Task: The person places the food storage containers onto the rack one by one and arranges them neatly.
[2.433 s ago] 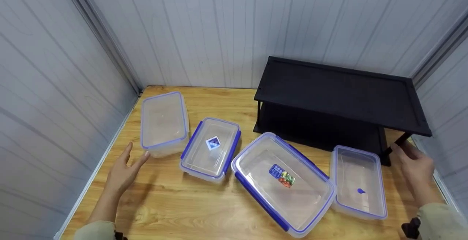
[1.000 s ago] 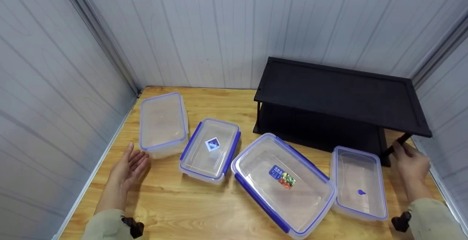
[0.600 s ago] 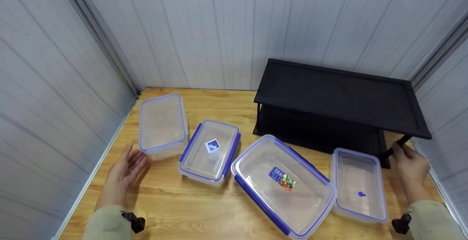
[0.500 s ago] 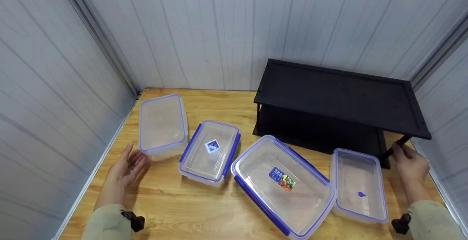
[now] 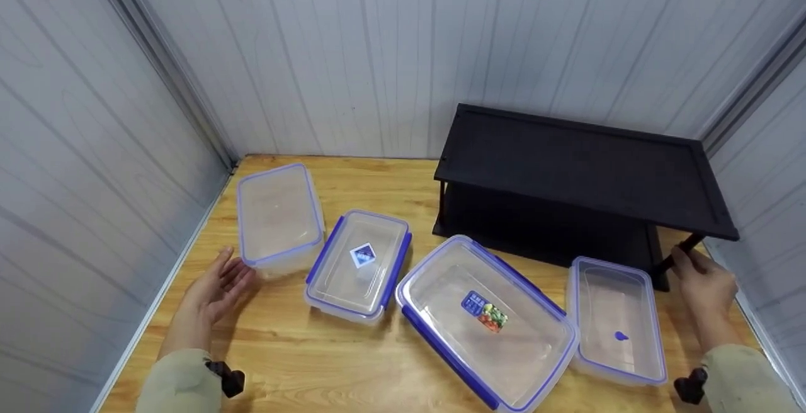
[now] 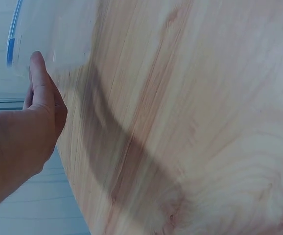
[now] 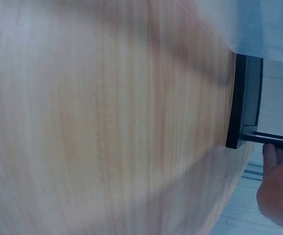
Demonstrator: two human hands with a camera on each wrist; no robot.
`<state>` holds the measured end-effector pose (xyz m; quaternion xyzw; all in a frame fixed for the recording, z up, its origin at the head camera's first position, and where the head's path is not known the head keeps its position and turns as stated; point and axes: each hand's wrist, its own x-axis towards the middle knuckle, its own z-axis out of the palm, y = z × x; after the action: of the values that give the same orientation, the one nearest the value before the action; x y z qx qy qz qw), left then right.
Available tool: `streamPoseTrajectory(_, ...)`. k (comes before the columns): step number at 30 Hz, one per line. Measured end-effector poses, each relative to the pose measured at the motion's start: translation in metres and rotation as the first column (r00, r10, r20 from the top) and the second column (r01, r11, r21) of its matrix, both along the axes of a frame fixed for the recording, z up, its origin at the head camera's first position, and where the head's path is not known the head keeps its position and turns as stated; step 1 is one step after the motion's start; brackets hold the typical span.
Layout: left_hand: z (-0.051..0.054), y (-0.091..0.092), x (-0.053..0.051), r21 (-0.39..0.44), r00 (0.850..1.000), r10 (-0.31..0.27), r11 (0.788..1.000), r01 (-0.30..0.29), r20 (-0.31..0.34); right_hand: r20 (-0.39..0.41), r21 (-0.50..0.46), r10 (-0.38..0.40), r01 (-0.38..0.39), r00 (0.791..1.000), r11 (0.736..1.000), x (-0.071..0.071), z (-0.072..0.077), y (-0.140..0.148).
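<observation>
At the front right post of a black two-tier shelf (image 5: 585, 167), my right hand (image 5: 706, 287) grips with thumb and fingers; the right wrist view also has this hand (image 7: 278, 188) at the post. The left hand (image 5: 211, 290) is near the front corner of the leftmost clear food container (image 5: 278, 214), palm turned inward and fingers loosely bent, holding nothing. In the left wrist view the fingers overlap that container's (image 6: 58, 34) lower corner; whether they touch it I cannot tell.
On the wooden table (image 5: 302, 362) lie a blue-clipped container (image 5: 362, 274), a larger one (image 5: 491, 337) with a vegetable label, and a narrow one (image 5: 616, 318) before the shelf. The larger overlaps the narrow one's edge. Pale panel walls (image 5: 352, 54) enclose the back and sides.
From 2.4 seconds ago, the left hand has turned its palm more upward beside the container and its fingers have bent. My right fingers have closed further around the shelf post. Containers and shelf stay put.
</observation>
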<state>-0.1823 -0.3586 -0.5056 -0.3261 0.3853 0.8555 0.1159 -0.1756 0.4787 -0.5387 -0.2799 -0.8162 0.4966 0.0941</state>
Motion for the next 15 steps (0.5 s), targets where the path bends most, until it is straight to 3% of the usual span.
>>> streamPoseTrajectory(6,-0.002,-0.003,-0.010,-0.130,0.995,-0.102,0.987,0.099,-0.020,0.034,0.031,-0.008,0.007,0.999,0.999,-0.001,0.001,0.000)
streamPoseTrajectory(11,-0.004,-0.004,-0.017,-0.211,0.976,-0.215,0.956,0.204,-0.029,0.019,0.026,-0.018,0.018,1.000,1.000,-0.001,0.000,-0.002)
streamPoseTrajectory(15,-0.006,-0.004,-0.023,-0.225,0.973,-0.232,0.949,0.221,-0.020,0.015,0.037,-0.020,0.020,1.000,0.999,-0.001,0.000,-0.003)
